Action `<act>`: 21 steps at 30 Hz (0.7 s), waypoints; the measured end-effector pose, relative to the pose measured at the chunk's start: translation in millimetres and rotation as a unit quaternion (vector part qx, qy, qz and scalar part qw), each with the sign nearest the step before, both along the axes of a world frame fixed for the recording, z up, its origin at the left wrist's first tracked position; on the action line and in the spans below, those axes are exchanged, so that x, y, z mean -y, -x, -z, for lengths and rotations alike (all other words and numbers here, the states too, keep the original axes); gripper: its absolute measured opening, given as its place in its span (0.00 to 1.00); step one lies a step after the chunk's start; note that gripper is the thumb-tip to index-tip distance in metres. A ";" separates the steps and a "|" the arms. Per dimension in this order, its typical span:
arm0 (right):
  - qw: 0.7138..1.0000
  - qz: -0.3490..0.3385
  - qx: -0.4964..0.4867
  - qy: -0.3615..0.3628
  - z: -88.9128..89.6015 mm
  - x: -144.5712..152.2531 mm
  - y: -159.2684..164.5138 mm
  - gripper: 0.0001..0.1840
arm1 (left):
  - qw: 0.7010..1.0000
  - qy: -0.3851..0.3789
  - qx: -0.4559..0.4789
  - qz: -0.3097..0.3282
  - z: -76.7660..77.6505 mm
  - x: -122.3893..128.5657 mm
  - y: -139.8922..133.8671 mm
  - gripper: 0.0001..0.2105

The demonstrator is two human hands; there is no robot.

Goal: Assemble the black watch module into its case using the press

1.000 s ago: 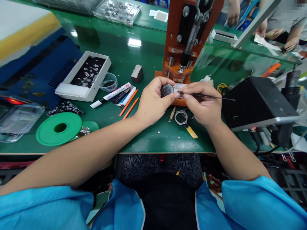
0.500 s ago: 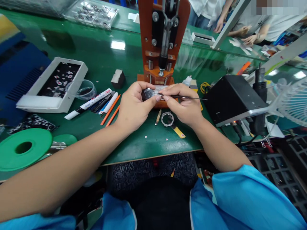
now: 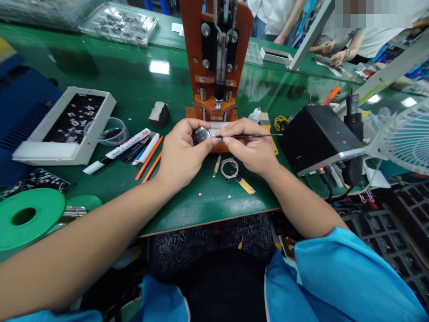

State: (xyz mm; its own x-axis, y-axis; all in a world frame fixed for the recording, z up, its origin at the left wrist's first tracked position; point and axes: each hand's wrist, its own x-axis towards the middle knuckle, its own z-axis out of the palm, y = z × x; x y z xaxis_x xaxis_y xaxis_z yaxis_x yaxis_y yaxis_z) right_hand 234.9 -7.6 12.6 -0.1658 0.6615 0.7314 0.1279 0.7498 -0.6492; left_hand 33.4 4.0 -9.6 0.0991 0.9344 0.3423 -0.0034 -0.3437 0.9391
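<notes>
My left hand (image 3: 182, 150) is closed around a dark, round, shiny piece that looks like a watch head (image 3: 201, 135), with the thumb along its right edge. Between finger and thumb, my right hand (image 3: 253, 145) grips a thin dark tool (image 3: 258, 135), perhaps tweezers. Its inner end meets the right side of the round piece, where the fingertips of both hands nearly touch. Fingers hide the exact contact. Below them on the green bench lie a metal watch case ring (image 3: 229, 168), a small pointed blade (image 3: 217, 166) and a yellow-handled cutter (image 3: 247, 185).
Behind my hands stands an orange lever press (image 3: 219, 58). At left are a white tray (image 3: 109, 105) of small parts, a clear cup (image 3: 124, 136), markers (image 3: 115, 147) and a green spool (image 3: 50, 201). A black box (image 3: 310, 134) and a fan (image 3: 407, 141) stand right. Other people work beyond.
The whole scene has shifted slightly left as the head view turned. Both hands keep their hold on the round piece and the thin tool, with hardly any movement between them.
</notes>
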 end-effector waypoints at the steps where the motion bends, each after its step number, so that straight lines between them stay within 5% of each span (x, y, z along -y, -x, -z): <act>1: 1.000 0.002 0.002 0.002 -0.3 0.1 0.0 0.09 | 1.000 -0.002 0.000 -0.001 0.1 0.1 0.0 0.17; 11: 1.000 0.027 0.001 0.004 -3.3 2.0 1.0 0.06 | 0.999 -0.032 0.001 0.013 5.2 -1.3 0.1 0.17; 16: 0.994 0.108 -0.009 -0.021 -2.4 -1.4 -1.7 0.02 | 0.998 -0.060 0.004 0.011 10.6 -10.6 2.9 0.24; 21: 0.983 0.180 0.041 0.004 6.4 -14.0 -10.2 0.12 | 0.999 -0.039 -0.017 0.028 17.0 -17.5 7.5 0.26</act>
State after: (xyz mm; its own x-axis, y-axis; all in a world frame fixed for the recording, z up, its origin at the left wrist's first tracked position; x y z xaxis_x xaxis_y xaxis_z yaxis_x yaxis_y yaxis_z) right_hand 245.1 6.4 6.2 0.0224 0.6932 0.7204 0.4365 0.6414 -0.6309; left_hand 25.8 21.5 -26.6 0.1638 0.8972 0.4101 0.0063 -0.4166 0.9091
